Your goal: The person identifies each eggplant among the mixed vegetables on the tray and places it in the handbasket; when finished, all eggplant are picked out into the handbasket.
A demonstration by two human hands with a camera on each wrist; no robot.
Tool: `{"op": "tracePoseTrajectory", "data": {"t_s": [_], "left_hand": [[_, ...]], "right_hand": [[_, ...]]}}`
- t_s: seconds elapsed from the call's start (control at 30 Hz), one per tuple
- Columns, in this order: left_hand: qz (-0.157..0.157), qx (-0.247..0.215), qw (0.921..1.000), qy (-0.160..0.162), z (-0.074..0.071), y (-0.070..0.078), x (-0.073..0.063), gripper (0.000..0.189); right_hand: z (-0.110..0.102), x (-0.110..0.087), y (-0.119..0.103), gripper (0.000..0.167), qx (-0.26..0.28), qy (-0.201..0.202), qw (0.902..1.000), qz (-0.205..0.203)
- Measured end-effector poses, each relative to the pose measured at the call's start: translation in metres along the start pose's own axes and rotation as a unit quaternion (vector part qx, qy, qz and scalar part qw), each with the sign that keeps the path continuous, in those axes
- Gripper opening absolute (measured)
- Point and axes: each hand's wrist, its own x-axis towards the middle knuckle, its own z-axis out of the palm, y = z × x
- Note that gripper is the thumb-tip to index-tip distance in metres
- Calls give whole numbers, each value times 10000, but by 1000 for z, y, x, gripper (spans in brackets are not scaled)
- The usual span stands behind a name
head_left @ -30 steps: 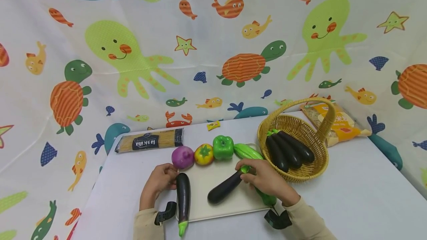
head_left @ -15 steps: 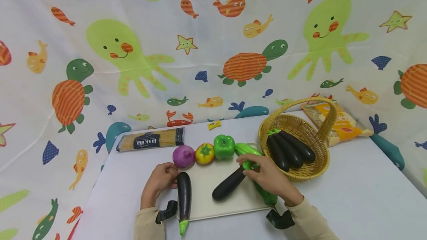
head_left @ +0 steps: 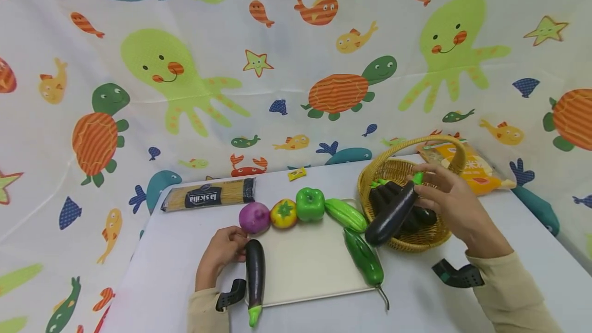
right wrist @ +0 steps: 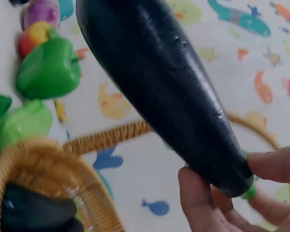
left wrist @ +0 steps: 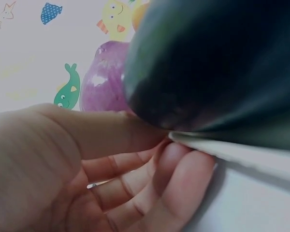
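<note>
My right hand (head_left: pixel 455 202) pinches an eggplant (head_left: pixel 392 215) by its green stem end. That eggplant hangs tilted over the front of the wicker basket (head_left: pixel 444 230), and fills the upper middle of the right wrist view. Several dark eggplants (head_left: pixel 423 216) lie inside the basket, partly hidden. My left hand (head_left: pixel 223 253) pinches the left edge of a cream tray (head_left: pixel 310 258) between thumb and fingers, as the left wrist view shows. Another eggplant (head_left: pixel 255 276) lies along that edge beside the hand, its green stem toward me.
Around the tray are a purple onion-like vegetable (head_left: pixel 254 218), a yellow-red pepper (head_left: pixel 283 214), a green bell pepper (head_left: pixel 310 204), a light green ridged vegetable (head_left: pixel 346 215) and a long green pepper (head_left: pixel 363 258). Behind lie spaghetti (head_left: pixel 208 194), a yellow packet (head_left: pixel 297 173) and an orange bag (head_left: pixel 476 171).
My right hand has lifted the eggplant off the tray and carried it right to above the basket. The long green pepper is now uncovered. My left hand has stayed at the tray's edge.
</note>
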Motion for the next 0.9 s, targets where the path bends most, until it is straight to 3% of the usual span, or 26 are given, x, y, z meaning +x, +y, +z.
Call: {"op": "tracePoseTrajectory", "data": {"t_s": [0.13,0.33,0.53,0.67,0.8,0.9], "left_hand": [[-43,-4,10000,23,-2,-2,0,17],[-115,-51,9999,33,-2,-4,0,18],[-74,-57,9999,51,-2,-6,0,17],[-9,-74,10000,47,0,-5,0,16],[16,-77,10000,11,0,-2,0,17],[32,-33,10000,10,0,0,0,17]], "right_hand": [[-15,32,3,31,-183,-85,9977,646],[-25,81,12,49,-1224,-454,9833,1267],[-24,114,17,54,-2021,-1385,9525,1806],[-22,127,24,50,-2394,-2112,9286,1892],[-20,137,30,36,-2643,-2392,9129,1990],[-18,142,32,36,-2836,-2448,9032,2094]]}}
